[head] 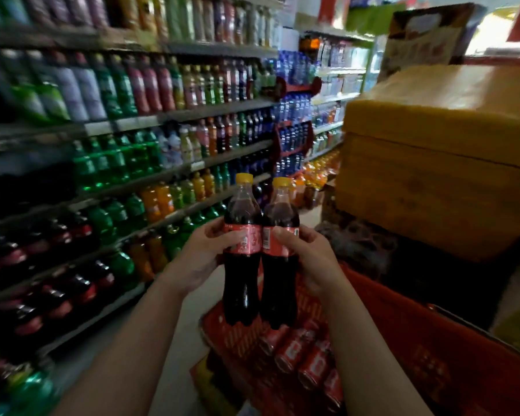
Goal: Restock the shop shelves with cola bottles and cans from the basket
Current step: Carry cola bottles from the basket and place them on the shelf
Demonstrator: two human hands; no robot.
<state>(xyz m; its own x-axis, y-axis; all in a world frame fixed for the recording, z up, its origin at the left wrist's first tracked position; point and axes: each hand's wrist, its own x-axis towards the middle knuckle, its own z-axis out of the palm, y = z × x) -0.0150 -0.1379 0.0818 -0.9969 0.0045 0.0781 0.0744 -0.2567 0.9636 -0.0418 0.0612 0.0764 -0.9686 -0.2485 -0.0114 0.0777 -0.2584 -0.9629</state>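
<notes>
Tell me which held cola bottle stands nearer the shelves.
The cola bottle in the left hand; the right hand grips the other bottle, farther away.

Logged left hand [204,253] and right hand [309,256], both bare. Noted left forearm [126,340] and right forearm [370,349] uncovered along the whole visible length, down to the lower frame edge. Recorded slim wrists and smooth forearms. Read thumbnails as short and plain, though blurred. Could not make out finer marks at this sharpness. Cropped at bottom before the elbows.
</notes>
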